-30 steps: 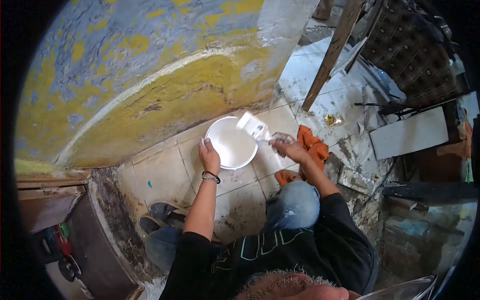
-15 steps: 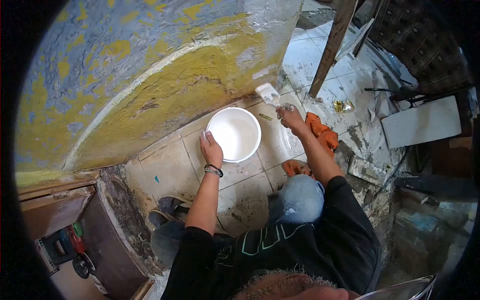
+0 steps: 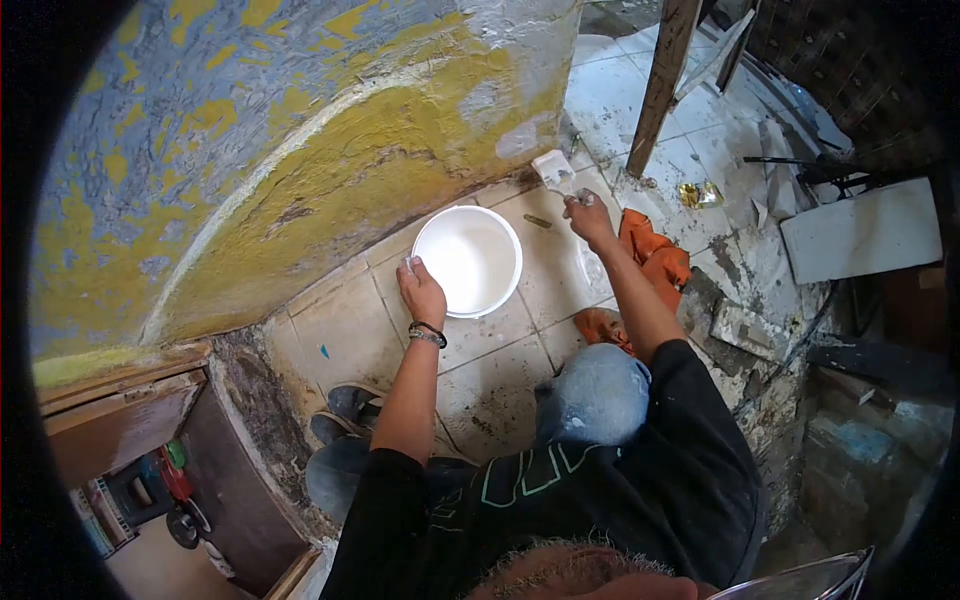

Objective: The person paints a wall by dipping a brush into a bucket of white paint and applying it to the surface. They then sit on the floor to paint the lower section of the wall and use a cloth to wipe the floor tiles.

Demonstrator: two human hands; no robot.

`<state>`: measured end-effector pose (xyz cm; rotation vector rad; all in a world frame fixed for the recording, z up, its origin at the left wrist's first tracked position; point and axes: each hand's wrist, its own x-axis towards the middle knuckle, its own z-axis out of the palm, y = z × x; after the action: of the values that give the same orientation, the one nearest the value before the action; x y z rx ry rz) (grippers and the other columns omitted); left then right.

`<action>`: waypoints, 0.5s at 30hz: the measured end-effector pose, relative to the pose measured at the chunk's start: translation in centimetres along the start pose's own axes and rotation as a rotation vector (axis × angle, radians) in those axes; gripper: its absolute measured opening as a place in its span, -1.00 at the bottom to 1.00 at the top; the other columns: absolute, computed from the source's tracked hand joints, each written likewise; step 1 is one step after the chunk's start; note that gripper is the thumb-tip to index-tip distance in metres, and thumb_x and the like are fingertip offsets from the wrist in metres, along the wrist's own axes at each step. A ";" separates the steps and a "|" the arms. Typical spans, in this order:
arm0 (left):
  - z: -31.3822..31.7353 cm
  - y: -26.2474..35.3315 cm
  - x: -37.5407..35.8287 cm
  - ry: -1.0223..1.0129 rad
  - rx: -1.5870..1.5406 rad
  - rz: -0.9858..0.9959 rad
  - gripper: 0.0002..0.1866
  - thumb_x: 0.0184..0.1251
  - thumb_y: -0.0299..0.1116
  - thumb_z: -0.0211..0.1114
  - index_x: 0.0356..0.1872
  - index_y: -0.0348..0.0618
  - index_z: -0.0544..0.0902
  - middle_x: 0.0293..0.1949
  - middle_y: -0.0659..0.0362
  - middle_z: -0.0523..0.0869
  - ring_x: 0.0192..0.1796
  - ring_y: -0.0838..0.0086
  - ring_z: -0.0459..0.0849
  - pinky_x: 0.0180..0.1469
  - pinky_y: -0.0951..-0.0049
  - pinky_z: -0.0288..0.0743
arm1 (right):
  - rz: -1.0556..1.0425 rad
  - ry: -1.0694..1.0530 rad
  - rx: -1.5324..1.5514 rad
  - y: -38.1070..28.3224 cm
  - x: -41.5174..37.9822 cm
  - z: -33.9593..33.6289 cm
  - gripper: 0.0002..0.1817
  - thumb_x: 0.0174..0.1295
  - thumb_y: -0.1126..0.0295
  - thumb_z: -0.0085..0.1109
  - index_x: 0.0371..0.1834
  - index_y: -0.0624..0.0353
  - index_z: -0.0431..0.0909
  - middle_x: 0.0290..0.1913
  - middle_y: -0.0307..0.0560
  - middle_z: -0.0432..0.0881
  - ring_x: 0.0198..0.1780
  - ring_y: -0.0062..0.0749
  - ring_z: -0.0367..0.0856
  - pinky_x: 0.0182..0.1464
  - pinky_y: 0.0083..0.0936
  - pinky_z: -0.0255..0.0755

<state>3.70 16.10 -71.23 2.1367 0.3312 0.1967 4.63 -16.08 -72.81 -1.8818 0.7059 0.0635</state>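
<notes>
A white plastic bucket (image 3: 434, 228) stands on the tiled floor close to the wall, pale inside. My left hand (image 3: 423, 290) is closed on its left rim, with the thumb over the edge. To the right of the bucket, my right hand (image 3: 590, 216) is wrapped around the handle of a wide, whitish paintbrush (image 3: 553, 172). The brush head points up and left, near the foot of the wall. Peeling yellow and grey-blue paint covers the wall (image 3: 370, 140).
Beside my right forearm lies an orange cloth (image 3: 655, 255). A wooden post (image 3: 656, 100) rises behind it, near a gold wrapper (image 3: 699, 195) and a white board (image 3: 862, 231). Rubble lies at the right. A small flat strip (image 3: 537, 221) rests on the tiles.
My right hand has moved slightly up and to the right with the paintbrush. My left hand keeps its hold on the bucket rim. The whole view has shifted a little.
</notes>
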 end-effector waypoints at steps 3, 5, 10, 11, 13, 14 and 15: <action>-0.6 0.5 0.1 0.019 0.290 0.110 -0.62 0.48 -0.25 -0.03 -0.05 -0.43 0.55 -0.19 -0.18 0.55 -0.07 -0.05 0.54 0.05 0.10 0.39 | -0.252 0.179 -0.086 1.3 1.6 5.4 -0.71 0.25 0.26 0.12 -0.16 0.29 0.57 -0.35 0.15 0.68 -0.37 -0.05 0.63 -0.27 -0.25 0.48; -2.0 0.8 0.4 -0.101 0.345 0.136 -0.61 0.49 -0.24 -0.05 0.00 -0.42 0.55 -0.19 -0.16 0.57 -0.05 -0.01 0.53 0.07 0.15 0.39 | -0.321 0.133 -0.117 -0.4 -0.2 7.8 -0.71 0.23 0.28 0.11 -0.14 0.29 0.57 -0.33 0.23 0.67 -0.33 0.08 0.63 -0.22 -0.21 0.49; -5.7 -0.5 0.0 -0.269 0.361 0.214 -0.65 0.49 -0.28 -0.03 0.01 -0.37 0.57 -0.16 -0.15 0.56 -0.06 0.03 0.54 0.05 0.18 0.40 | -0.223 -0.283 -0.096 -0.2 -1.9 9.0 -0.67 0.12 0.27 0.09 -0.09 0.18 0.59 -0.19 0.32 0.66 -0.07 0.16 0.64 0.00 -0.12 0.50; -6.5 -0.9 -0.4 -0.264 0.341 0.239 -0.67 0.48 -0.29 -0.02 -0.02 -0.36 0.57 -0.19 -0.15 0.56 -0.08 0.03 0.54 0.03 0.17 0.40 | -0.166 -0.292 -0.075 -0.1 -1.4 8.3 -0.65 0.12 0.26 0.10 -0.07 0.18 0.58 -0.18 0.31 0.66 -0.07 0.14 0.64 0.01 -0.13 0.49; -8.2 -1.1 -0.8 -0.297 0.350 0.263 -0.68 0.48 -0.28 -0.01 -0.04 -0.34 0.57 -0.20 -0.15 0.56 -0.11 0.03 0.55 0.00 0.16 0.42 | -0.194 -0.192 -0.201 5.0 4.0 9.2 -0.60 0.11 0.18 0.12 -0.05 0.19 0.60 -0.15 0.23 0.68 -0.09 0.05 0.66 0.04 -0.18 0.48; -9.2 -1.4 -0.9 -0.341 0.351 0.253 -0.68 0.48 -0.29 -0.01 -0.03 -0.34 0.57 -0.20 -0.15 0.56 -0.11 0.02 0.54 0.00 0.16 0.41 | -0.268 -0.112 -0.154 3.0 3.9 6.1 -0.65 0.15 0.18 0.11 -0.16 0.23 0.62 -0.18 0.18 0.70 -0.10 0.02 0.66 -0.01 -0.14 0.49; -10.1 -1.6 -0.9 -0.383 0.350 0.241 -0.68 0.48 -0.29 -0.01 -0.02 -0.34 0.57 -0.20 -0.15 0.56 -0.11 0.01 0.54 -0.01 0.15 0.41 | -0.570 -0.107 -0.566 6.1 8.1 5.1 -0.69 0.21 0.19 0.11 -0.29 0.25 0.61 -0.33 0.13 0.69 -0.26 -0.07 0.68 -0.18 -0.16 0.51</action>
<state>-0.10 24.64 -67.01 2.4971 -0.1272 -0.1460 9.64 -16.77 -82.95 -2.5371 0.0480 -0.0032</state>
